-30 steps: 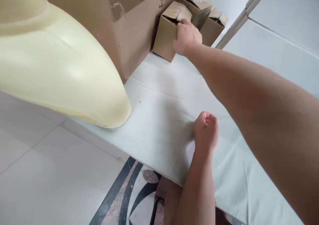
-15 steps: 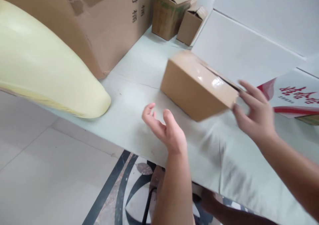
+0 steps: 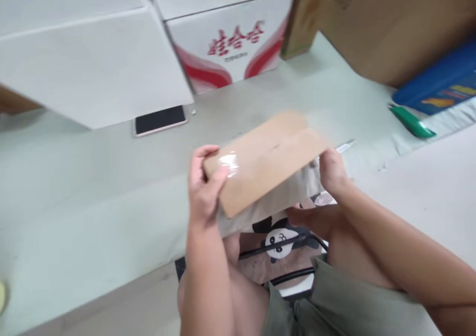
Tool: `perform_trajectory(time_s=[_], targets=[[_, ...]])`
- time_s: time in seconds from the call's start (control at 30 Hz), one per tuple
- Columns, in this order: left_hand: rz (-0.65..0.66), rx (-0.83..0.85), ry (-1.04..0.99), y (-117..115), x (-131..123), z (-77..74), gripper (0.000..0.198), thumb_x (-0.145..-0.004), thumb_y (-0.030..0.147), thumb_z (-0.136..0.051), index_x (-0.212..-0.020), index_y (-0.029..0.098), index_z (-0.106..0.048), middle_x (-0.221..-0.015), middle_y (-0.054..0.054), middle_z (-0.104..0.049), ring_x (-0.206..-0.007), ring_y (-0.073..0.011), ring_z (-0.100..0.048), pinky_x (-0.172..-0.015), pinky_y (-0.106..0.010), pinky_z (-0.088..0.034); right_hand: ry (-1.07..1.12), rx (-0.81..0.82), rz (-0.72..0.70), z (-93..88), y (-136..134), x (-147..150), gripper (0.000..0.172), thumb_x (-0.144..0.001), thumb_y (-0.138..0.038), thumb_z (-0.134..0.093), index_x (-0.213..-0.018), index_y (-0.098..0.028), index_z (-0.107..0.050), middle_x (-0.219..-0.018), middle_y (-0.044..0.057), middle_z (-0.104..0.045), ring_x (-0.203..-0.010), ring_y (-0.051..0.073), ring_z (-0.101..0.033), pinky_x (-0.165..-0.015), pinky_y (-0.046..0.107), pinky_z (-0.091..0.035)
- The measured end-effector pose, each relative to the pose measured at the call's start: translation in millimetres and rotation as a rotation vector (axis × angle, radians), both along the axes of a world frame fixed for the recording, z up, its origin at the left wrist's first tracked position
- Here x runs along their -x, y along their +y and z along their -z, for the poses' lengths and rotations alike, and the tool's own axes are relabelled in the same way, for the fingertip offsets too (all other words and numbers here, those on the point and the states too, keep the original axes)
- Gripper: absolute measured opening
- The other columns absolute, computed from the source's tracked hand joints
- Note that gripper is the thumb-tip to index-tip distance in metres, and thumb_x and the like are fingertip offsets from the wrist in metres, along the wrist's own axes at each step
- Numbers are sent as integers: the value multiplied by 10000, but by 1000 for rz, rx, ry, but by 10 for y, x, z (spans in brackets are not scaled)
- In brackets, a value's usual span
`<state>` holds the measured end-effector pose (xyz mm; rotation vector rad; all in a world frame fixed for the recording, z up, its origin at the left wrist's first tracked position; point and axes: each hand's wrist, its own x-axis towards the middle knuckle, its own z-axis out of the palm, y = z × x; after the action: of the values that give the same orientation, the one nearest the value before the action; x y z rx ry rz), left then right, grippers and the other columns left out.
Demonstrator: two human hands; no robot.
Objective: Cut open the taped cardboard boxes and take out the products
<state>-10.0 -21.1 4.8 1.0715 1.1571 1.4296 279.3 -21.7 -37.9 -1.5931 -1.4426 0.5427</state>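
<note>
- Cardboard box (image 3: 266,162): tilted, between both hands, above the table (image 3: 92,197) near its front edge.
- Left hand (image 3: 204,185): gripping left end, thumb on top.
- Right hand (image 3: 332,170): holding right end, fingers mostly hidden.

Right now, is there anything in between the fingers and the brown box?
No, nothing visible is in the way. The left fingers grip one end of the brown box, and the right hand touches the other end. The phone lies apart from it.
</note>
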Motion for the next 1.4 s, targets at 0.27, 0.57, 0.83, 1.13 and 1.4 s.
perform_trajectory(time_s=[0.27, 0.57, 0.83, 1.13, 1.4], targets=[[-243, -64, 93, 142, -102, 14, 302, -607, 422, -846, -764, 251, -652, -1034, 13, -700, -1138, -264, -589, -966, -399, -441, -463, 301, 35, 45, 43, -689, 282, -891, -313, -606, -1042, -171, -798, -1187, 177, -628, -958, 299, -658, -933, 490, -560], [-132, -101, 49, -57, -240, -10, 521, -539, 562, -832, -924, 277, -627, -979, -4, -596, -926, -220, -573, -787, -347, -453, -438, 307, 50, 99, 14, -731, 331, -850, -274, -629, -1146, -176, -739, -1262, 209, -604, -1030, 351, -641, -915, 520, -555], [-5, -2, -38, -136, -218, -54, 626, -495, 319, -887, -1056, 283, -612, -1047, -27, -618, -897, -200, -588, -711, -285, -500, 67, 344, 83, -35, 38, -676, 652, -772, -236, -573, -1423, -281, -565, -747, 23, -651, -622, 228, -592, -643, 408, -546], [169, -14, -92, -251, -268, 44, 522, -596, 328, -791, -1088, 298, -616, -1061, -44, -608, -887, -222, -591, -694, -314, -517, 736, -53, -1, -421, -239, -705, 350, -732, -318, -559, -1032, -410, -714, -854, 19, -670, -907, 261, -744, -831, 511, -631], [240, -163, 46, -356, -294, 75, 394, -752, 400, -681, -1123, 282, -619, -1141, -81, -607, -939, -255, -581, -863, -400, -544, 510, -321, 404, -993, -505, -49, 163, -769, -605, -630, -658, -528, -722, -556, 22, -419, -445, 141, -359, -416, 392, -357]])
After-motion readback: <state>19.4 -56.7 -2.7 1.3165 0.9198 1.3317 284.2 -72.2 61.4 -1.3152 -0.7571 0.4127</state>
